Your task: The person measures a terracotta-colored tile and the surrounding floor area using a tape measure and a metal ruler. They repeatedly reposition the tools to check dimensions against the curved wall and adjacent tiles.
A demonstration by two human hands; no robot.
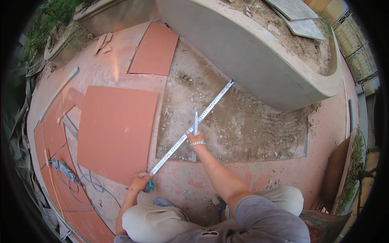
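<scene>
A tape measure with a dark and teal case is in my left hand, whose fingers are wrapped round it. Its white blade runs out diagonally, up and to the right, over a patch of bare gravelly soil. The blade's far end is at the foot of a curved grey planter wall. My right hand, with a bracelet at the wrist, is closed round a narrow grey metal bar that crosses the blade about midway. What the bar's hidden middle looks like I cannot tell.
A large red tile lies left of the soil, and a cut red tile beyond it. An angle grinder with a looped cable rests on red tiles at left. Grey slabs sit on the planter. A long metal strip lies far left.
</scene>
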